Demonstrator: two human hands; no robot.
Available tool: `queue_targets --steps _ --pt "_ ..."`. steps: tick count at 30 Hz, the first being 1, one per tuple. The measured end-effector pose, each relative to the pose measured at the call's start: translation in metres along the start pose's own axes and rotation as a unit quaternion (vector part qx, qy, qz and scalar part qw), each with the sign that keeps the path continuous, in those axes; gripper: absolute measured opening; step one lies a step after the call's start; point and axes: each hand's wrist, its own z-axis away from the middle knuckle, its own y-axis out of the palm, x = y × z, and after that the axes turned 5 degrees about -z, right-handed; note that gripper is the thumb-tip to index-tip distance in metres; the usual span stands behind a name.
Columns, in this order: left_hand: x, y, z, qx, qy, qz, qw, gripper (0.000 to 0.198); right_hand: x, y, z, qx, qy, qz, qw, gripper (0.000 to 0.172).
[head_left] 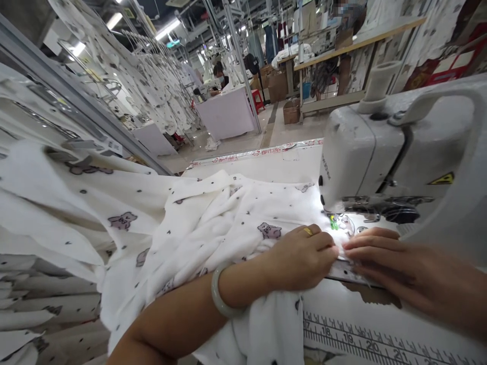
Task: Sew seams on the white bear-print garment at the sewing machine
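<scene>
White fabric (228, 218) printed with bears and dots spreads over the table, its edge running under the lit needle area of a white sewing machine (353, 157). My left hand (304, 256), with a ring and a bangle at the wrist, is closed on the fabric just in front of the presser foot. Beside it on the right, my right hand (395, 268) lies with fingers stretched out, its fingertips at the fabric edge near the needle plate. A small green piece (334, 222) shows by the foot. The needle itself is hard to make out.
A ruler strip (357, 339) runs along the table's near edge. Fabric hangs from a metal rail (79, 91) at left, with more fabric layers (49, 304) below. Beyond are a person (219, 76) at another machine, a wooden table (361, 43) and a cardboard box (291, 111).
</scene>
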Motion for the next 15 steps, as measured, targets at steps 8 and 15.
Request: queue_targets --steps 8,15 --pt "0.0004 -0.0042 0.0028 -0.056 0.033 -0.052 0.997 0.023 -0.0019 0.0028 0.0026 0.035 0.039 -0.05 0.997 0.031" --pt "-0.0007 -0.0022 -0.0006 -0.053 0.004 0.027 0.998 0.031 -0.0031 0.0048 0.0018 -0.006 0.013 -0.047 0.999 0.033"
